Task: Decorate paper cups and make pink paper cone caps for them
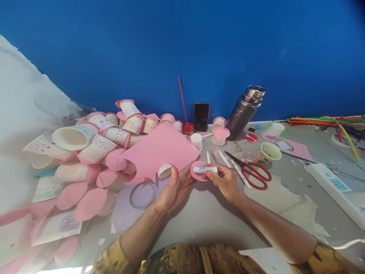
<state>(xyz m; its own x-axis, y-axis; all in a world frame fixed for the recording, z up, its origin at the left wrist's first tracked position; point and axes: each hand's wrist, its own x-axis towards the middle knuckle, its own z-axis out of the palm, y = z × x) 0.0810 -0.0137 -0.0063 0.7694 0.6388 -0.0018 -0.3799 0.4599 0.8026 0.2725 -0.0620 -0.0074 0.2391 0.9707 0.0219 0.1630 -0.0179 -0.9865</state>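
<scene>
My right hand (226, 182) is closed around a white glue stick (203, 169) with a blue label, held sideways over a round pink paper disc (201, 177). My left hand (175, 190) is palm up with its fingers stretched out, and the fingertips reach the disc's left edge. Whether they bear the disc is unclear. Just left of that thumb is a small paper cup (164, 172) with scribbled marks, partly hidden by the thumb. Behind the hands lies a large pink paper sheet (162, 152). A roll of tape or ring (142, 208) rests on purple paper (122, 217).
Decorated paper cups with pink discs (91, 171) are heaped at left. Red-handled scissors (258, 175), white markers (241, 173) and a patterned cup (267, 153) lie at right. A dark flask (245, 114) and phone (201, 116) stand by the blue wall; a power strip (336, 190) is far right.
</scene>
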